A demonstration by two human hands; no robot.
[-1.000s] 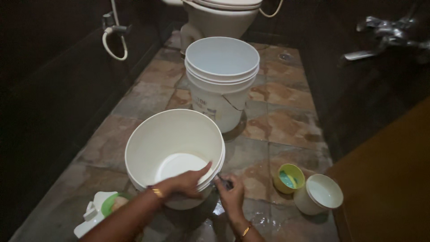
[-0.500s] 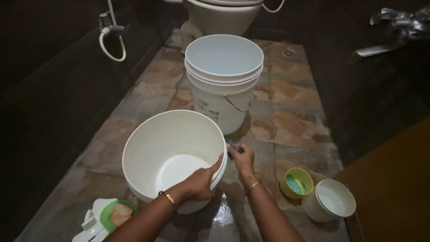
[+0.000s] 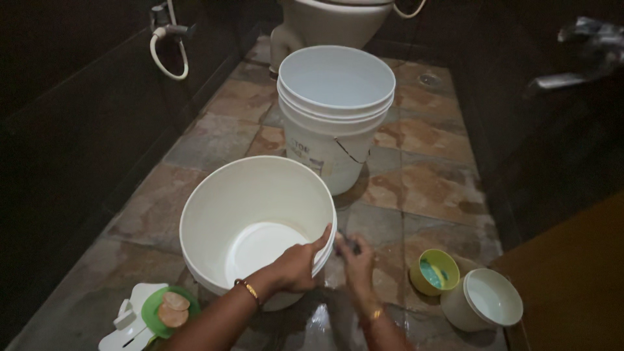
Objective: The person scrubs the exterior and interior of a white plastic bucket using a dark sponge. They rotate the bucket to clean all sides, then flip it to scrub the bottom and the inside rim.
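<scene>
A white plastic bucket (image 3: 221, 208) lies tilted toward me on the wet stone floor, its inside empty. My left hand (image 3: 296, 265) grips its near right rim, thumb over the edge. My right hand (image 3: 354, 257) presses a small dark scrubber (image 3: 350, 243) against the outside of the bucket's right wall, just beside the left hand. A second white bucket (image 3: 335, 117) stands upright behind it, with a crack in its side.
A toilet (image 3: 328, 23) stands at the back, a hose sprayer (image 3: 168, 45) on the left wall and a tap (image 3: 575, 58) on the right. A green soap dish (image 3: 168, 311) sits bottom left. A yellow-green cup (image 3: 434, 272) and a white tub (image 3: 484, 300) sit right.
My right hand has slid back down along the bucket's right side with the scrubber, after reaching higher half a second ago. My left hand keeps its hold on the rim.
</scene>
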